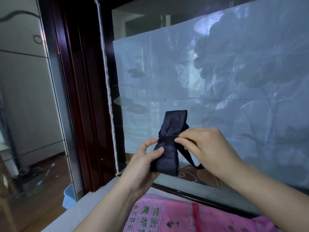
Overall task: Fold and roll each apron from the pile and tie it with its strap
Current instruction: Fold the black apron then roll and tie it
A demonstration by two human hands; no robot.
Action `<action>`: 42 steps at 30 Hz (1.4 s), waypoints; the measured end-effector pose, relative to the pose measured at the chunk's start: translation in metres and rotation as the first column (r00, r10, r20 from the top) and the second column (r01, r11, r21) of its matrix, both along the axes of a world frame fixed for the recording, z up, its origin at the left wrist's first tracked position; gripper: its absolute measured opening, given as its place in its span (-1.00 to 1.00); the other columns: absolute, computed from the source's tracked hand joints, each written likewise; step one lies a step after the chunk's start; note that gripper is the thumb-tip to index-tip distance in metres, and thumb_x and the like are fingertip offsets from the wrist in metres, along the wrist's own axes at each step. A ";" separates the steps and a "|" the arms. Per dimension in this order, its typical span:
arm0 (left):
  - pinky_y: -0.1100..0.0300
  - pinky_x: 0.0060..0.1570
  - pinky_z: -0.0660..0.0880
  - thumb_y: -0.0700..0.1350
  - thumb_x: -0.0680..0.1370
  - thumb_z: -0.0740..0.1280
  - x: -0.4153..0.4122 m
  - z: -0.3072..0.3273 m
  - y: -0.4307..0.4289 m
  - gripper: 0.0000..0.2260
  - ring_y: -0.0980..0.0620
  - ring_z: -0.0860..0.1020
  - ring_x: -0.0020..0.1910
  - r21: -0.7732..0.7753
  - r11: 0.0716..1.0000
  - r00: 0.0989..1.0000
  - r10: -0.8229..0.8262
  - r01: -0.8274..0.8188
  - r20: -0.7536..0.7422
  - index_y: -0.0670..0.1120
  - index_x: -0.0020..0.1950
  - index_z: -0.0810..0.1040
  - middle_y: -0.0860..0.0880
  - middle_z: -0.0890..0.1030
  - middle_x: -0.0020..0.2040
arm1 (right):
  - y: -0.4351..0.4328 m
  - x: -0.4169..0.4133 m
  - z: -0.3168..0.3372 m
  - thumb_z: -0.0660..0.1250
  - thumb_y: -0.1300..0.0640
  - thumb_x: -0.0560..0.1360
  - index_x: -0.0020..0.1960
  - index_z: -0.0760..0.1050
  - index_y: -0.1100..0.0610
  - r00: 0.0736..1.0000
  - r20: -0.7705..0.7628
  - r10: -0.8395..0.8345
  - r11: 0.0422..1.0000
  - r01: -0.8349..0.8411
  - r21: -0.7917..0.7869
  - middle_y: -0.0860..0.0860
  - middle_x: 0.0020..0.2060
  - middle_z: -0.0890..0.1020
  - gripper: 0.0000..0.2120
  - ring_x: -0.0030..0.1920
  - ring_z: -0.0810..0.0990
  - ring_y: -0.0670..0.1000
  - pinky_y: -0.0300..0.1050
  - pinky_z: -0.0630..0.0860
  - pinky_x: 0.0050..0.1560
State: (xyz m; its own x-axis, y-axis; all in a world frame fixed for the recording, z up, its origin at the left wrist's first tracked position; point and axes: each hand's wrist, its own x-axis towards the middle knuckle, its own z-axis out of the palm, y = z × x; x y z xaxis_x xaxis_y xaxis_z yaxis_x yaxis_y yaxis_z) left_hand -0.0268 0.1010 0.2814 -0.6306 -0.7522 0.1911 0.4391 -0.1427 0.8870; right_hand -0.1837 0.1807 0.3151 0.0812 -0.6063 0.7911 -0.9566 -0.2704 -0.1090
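Observation:
A dark navy apron (172, 124), folded and rolled into a narrow bundle, is held upright in front of a window. My left hand (143, 158) grips its lower half, thumb across the front. A thin dark strap (167, 139) circles the bundle's middle. My right hand (205, 144) pinches that strap at the bundle's right side between thumb and forefinger. The loose strap end (189, 158) hangs down under my right hand. A pink apron (167, 215) with green print lies flat on the surface below my arms.
The grey ledge (93, 198) runs beneath the window. The pane is covered with pale translucent film (234, 81). A dark red wooden frame (80, 97) stands to the left. A light blue bin (68, 196) sits on the wooden floor at lower left.

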 end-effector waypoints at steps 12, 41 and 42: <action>0.24 -0.34 0.50 -0.20 0.56 0.31 -0.012 0.003 0.006 -0.82 0.06 0.63 -0.30 -0.118 0.969 0.975 0.221 -0.217 0.028 -0.08 0.15 0.43 -0.07 0.69 -0.20 | 0.006 0.019 -0.014 0.47 0.22 0.41 -0.17 0.69 0.05 0.904 0.403 0.145 0.987 -0.162 0.008 -0.17 -0.29 0.67 -0.91 -0.21 0.61 -0.23 -0.45 0.45 -0.15; 0.15 -0.19 0.55 -0.19 0.51 0.40 -0.018 0.001 0.002 -0.79 0.05 0.62 -0.26 -0.322 0.815 0.864 0.503 -0.482 -0.022 -0.02 0.03 0.41 -0.09 0.66 -0.20 | -0.015 0.011 -0.006 0.26 -0.25 0.39 -0.05 0.66 -0.06 0.989 0.011 -0.146 0.988 0.146 -0.047 -0.22 -0.16 0.51 -0.65 -0.08 0.37 -0.08 -0.16 0.23 0.00; 0.13 -0.19 0.55 -0.18 0.51 0.41 -0.018 0.001 0.002 -0.79 0.05 0.62 -0.26 -0.358 0.791 0.850 0.526 -0.496 -0.016 0.00 0.02 0.41 -0.10 0.65 -0.20 | -0.016 0.012 -0.003 0.30 -0.22 0.38 -0.03 0.66 -0.04 0.989 0.027 -0.143 0.990 0.143 -0.009 -0.22 -0.15 0.50 -0.66 -0.07 0.36 -0.09 -0.17 0.22 0.00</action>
